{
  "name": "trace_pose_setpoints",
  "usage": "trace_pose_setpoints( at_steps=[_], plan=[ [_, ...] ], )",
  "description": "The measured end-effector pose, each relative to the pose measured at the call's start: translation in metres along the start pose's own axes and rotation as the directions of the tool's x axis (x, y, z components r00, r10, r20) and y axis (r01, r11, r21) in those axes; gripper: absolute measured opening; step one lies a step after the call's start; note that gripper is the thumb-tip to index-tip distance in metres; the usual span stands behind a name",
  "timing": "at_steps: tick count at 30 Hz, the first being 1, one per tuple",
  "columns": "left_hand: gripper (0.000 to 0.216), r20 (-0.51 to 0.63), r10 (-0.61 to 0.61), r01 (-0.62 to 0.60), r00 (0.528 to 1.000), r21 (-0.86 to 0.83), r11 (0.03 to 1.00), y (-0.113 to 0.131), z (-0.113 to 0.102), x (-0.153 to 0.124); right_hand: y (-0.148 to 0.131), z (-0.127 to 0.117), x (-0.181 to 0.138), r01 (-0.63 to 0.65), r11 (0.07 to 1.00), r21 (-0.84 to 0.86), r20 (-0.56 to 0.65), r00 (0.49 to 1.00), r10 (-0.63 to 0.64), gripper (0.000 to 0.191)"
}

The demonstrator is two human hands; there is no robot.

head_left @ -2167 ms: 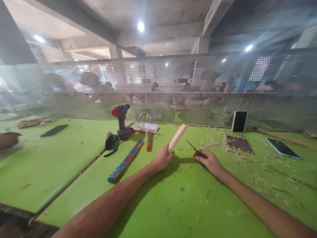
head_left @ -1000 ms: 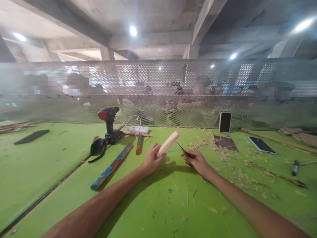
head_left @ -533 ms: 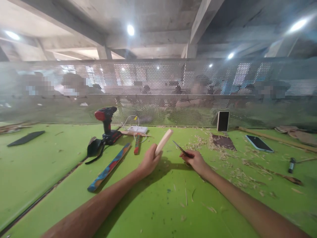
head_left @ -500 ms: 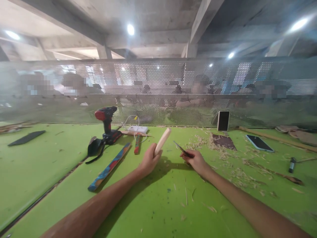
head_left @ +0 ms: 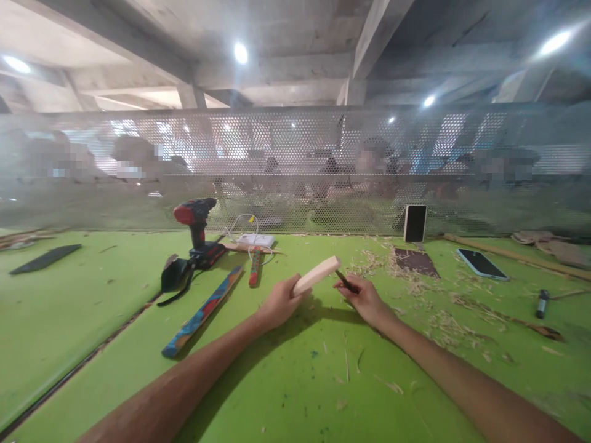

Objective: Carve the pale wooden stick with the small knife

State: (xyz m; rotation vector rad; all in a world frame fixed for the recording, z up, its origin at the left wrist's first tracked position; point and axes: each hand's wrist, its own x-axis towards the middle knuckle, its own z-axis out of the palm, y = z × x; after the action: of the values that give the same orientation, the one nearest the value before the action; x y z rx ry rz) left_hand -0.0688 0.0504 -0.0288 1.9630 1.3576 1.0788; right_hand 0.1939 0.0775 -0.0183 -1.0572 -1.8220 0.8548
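My left hand [head_left: 282, 299] is closed around one end of a pale, bare piece of wood [head_left: 318, 275], its rounded free end pointing up and to the right. In my right hand [head_left: 362, 295] is a thin dark knife [head_left: 345, 282], gripped by its handle. Its blade comes up close behind the wood's free end; whether they touch I cannot tell. Left of my hands lies a long strip painted blue, red and orange [head_left: 205, 311]. A shorter painted strip [head_left: 254, 266] is beyond it, by a white cable.
A red and black cordless drill [head_left: 196, 231] stands at the left. Wood shavings [head_left: 446, 326] and a brown sheet [head_left: 415, 263] lie to the right, near two phones, one upright [head_left: 415, 223], one flat [head_left: 482, 264]. A perforated screen [head_left: 286, 203] closes the green table's back; people sit beyond.
The piece of wood has tipped over to the right in my left hand, bringing its free end up to the knife. My right hand has barely moved.
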Motion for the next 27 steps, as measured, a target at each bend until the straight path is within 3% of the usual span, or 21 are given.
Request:
trace_pose_setpoints(
  at_steps=[5, 9, 15, 27],
  plan=[
    [0.029, -0.032, -0.006, 0.005, 0.999, -0.016, 1.0, -0.001, 0.0, 0.002, -0.006, 0.001, -0.002, -0.018, 1.0, 0.023, 0.113, 0.994, 0.015, 0.065],
    [0.035, -0.075, -0.067, 0.062, 0.995, -0.06, 0.996, -0.001, 0.0, 0.003, -0.01, 0.0, -0.004, -0.07, 0.997, 0.016, 0.105, 0.992, 0.068, 0.072],
    [0.024, -0.022, 0.032, -0.032, 0.999, 0.017, 0.999, -0.007, -0.001, 0.002, -0.007, 0.0, -0.002, -0.087, 0.996, 0.011, 0.17, 0.982, 0.084, 0.076],
    [0.018, -0.027, -0.019, 0.022, 0.999, 0.105, 0.994, -0.007, -0.002, 0.005, 0.015, 0.003, -0.001, -0.064, 0.997, -0.044, 0.122, 0.99, 0.069, 0.074]
  ],
)
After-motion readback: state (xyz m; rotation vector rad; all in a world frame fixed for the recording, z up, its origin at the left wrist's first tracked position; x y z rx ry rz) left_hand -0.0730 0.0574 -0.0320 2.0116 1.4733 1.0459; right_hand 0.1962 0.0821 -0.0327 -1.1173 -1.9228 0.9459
